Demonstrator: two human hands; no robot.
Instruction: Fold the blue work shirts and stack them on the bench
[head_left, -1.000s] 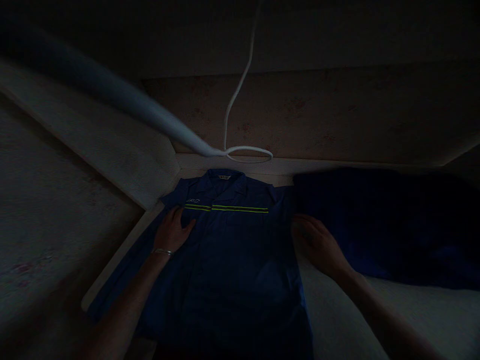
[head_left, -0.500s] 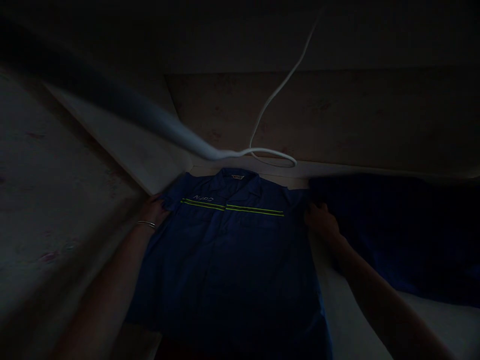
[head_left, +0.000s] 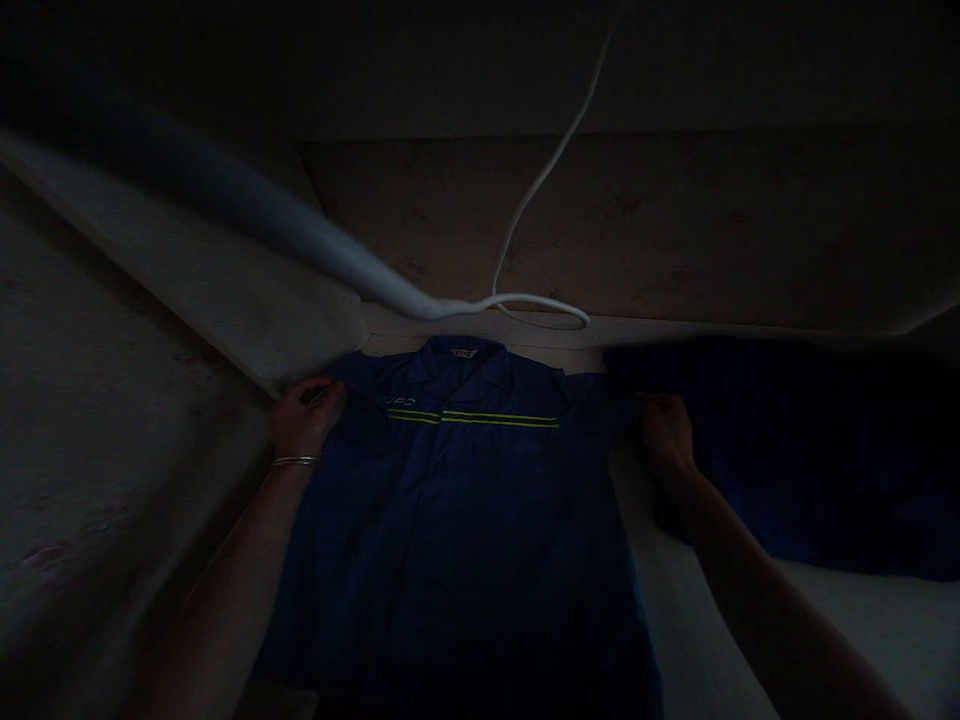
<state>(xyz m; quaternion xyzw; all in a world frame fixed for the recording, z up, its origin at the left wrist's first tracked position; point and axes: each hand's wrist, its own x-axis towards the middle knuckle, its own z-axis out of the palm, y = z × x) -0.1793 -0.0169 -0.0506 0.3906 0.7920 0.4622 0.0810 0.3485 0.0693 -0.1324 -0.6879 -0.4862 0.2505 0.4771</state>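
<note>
A dark blue work shirt lies face up and spread out, its collar at the far end. Two yellow-green stripes cross its chest above the button front, and pale lettering shows in part at the left. My left hand, with a thin bracelet at the wrist, is closed on the shirt's left-side sleeve, which is raised and bunched towards the chest. At the other side my right hand pinches the end of the right-side sleeve, drawn out sideways. Dim light blurs the exact fingertip contact.
Another dark blue cloth lies at the right, close to my right hand. A white cord with a loop hangs over the shirt from a blurred pale rod. Pale panels stand along the left.
My left hand has risen slightly and turned, lifting the sleeve so that part of the chest lettering is covered. My right hand has moved a little rightward with its sleeve. The view has shifted slightly.
</note>
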